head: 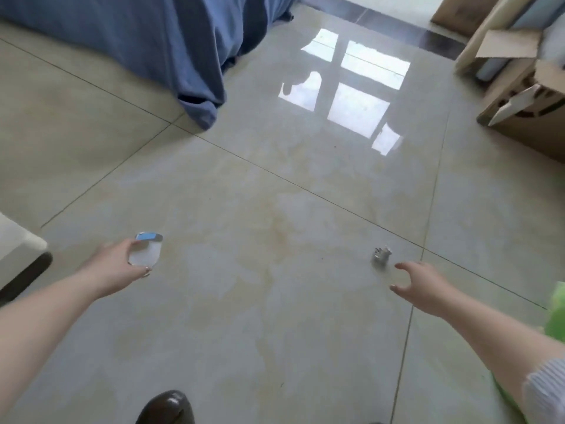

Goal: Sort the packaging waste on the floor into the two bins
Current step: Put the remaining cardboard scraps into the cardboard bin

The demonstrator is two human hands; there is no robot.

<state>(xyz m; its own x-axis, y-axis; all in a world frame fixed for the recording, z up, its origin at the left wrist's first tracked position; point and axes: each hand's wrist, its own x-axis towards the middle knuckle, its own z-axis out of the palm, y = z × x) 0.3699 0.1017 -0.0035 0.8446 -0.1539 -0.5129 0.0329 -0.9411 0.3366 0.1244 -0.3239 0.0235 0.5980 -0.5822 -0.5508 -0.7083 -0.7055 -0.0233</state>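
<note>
The left hand (117, 264) grips a clear plastic cup (146, 251) with a blue label. The right hand (423, 284) hangs over the tiled floor (275, 194) with fingers spread and relaxed, holding nothing. A small crumpled grey scrap (380, 256) lies on the floor just beyond its fingertips.

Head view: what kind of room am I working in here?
Probably a storeroom or a room being unpacked, not a kitchen or workshop. It has a glossy tiled floor, opened cardboard boxes with rolled material along the right wall, and a blue cloth draped to the floor over furniture.
</note>
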